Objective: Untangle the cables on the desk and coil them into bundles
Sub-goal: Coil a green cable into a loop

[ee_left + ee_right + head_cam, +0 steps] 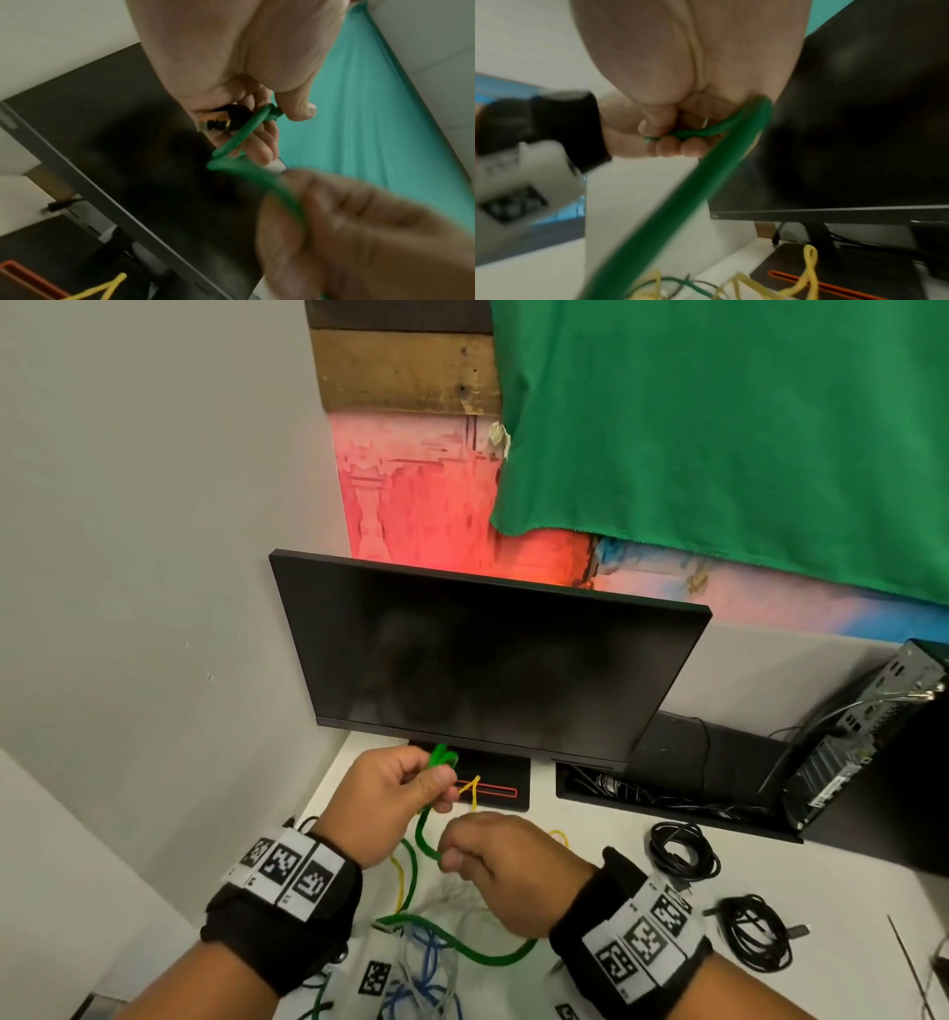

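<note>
A green cable [424, 829] is folded into small loops in my left hand [440, 787], which grips them just in front of the monitor's base. Below, my right hand [455, 857] pinches the same cable a short length further along. From there the cable drops to the white desk [580, 819] and curves right. In the left wrist view the thumb and fingers of the left hand [282, 125] close round the green loops [241, 134]. The right wrist view shows the right hand [670, 140] curled on the green cable [670, 203]. A yellow cable [472, 794] lies loose under both hands.
A tangle of blue and white cables [426, 963] lies at the near edge. Two coiled black bundles [683, 851] [755, 933] rest at the right. The monitor [488, 660] stands close behind the hands, with a cable tray [667, 801] and a small computer [862, 737] beyond.
</note>
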`<state>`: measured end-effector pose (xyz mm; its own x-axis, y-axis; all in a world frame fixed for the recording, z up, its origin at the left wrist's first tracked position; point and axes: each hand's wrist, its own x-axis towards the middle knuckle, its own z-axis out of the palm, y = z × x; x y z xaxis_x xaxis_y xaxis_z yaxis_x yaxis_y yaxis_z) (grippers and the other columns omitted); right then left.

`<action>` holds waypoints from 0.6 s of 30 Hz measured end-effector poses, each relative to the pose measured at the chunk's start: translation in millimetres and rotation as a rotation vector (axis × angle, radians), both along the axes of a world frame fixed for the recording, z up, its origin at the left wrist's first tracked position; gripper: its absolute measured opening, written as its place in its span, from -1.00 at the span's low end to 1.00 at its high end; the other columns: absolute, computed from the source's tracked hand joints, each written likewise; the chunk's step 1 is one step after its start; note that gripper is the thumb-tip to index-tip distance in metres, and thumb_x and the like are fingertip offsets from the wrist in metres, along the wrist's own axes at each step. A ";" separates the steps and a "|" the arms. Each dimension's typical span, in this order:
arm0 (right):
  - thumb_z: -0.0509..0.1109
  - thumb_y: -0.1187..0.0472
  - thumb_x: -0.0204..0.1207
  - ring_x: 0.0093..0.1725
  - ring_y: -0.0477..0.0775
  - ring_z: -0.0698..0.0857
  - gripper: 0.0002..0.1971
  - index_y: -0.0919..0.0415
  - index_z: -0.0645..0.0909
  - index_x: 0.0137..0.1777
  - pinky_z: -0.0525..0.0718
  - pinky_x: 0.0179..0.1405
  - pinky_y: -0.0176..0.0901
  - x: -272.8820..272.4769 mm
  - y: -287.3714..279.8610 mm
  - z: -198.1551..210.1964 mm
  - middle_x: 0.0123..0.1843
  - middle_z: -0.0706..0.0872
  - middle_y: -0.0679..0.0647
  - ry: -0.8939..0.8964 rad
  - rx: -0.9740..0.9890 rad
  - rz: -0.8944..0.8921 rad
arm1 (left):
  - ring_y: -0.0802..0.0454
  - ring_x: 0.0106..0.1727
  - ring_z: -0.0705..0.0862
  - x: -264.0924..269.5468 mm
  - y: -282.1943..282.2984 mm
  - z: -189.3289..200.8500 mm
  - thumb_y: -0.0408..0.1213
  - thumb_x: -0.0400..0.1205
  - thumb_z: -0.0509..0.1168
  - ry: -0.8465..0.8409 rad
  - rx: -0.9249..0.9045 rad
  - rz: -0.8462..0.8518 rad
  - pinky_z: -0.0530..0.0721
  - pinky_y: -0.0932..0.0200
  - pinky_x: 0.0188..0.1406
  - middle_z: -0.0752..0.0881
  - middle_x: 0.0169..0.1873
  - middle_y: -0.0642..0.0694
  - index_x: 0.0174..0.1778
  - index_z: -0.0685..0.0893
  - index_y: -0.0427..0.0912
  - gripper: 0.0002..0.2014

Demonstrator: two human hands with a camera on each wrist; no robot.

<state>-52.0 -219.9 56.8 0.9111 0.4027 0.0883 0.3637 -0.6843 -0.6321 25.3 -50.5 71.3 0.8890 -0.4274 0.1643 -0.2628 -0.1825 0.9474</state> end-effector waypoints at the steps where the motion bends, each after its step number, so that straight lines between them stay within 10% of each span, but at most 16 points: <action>1: 0.22 0.11 0.72 0.00 0.00 0.64 -0.83 0.09 0.62 -0.03 0.64 0.05 0.01 -1.1 0.2 6.0 -0.05 0.69 0.00 -0.045 0.082 -0.026 | 0.02 -0.42 0.70 -0.8 1.6 -2.1 -0.27 0.63 0.37 -0.015 0.051 -0.023 0.67 0.14 -0.31 0.76 -0.46 -0.11 -0.35 0.74 -0.22 -0.77; 8: 0.06 -0.32 0.59 -0.26 -0.10 0.62 -0.64 -0.09 0.46 0.05 0.61 -0.28 -0.19 7.0 -1.3 14.3 -0.20 0.63 -0.15 -0.330 0.124 -0.430 | -0.09 -0.55 0.48 -33.3 -16.8 -1.8 0.29 0.59 0.07 0.321 -0.207 0.058 0.57 0.04 -0.41 0.50 -0.63 -0.13 -0.49 0.66 -0.11 -0.41; 12: -0.15 -0.37 0.60 -0.29 0.05 0.66 -0.31 0.16 0.62 -0.12 0.65 -0.21 0.14 9.4 9.7 0.6 -0.28 0.71 0.01 -0.263 0.233 -0.452 | -0.03 -0.59 0.28 -34.6 -27.9 5.1 0.33 0.48 0.14 0.471 -0.343 0.053 0.38 0.02 -0.40 0.33 -0.65 -0.10 -0.54 0.54 -0.16 -0.41; 18: 0.01 -0.38 0.63 -0.51 -0.01 0.69 -0.45 -0.05 0.54 -0.38 0.71 -0.39 0.02 18.9 8.2 -8.1 -0.49 0.70 0.00 -0.168 0.477 -0.484 | -0.04 -0.57 0.45 -43.9 -35.5 0.0 0.12 0.50 0.27 0.654 -0.610 -0.065 0.55 0.14 -0.51 0.46 -0.59 -0.18 -0.45 0.63 -0.26 -0.53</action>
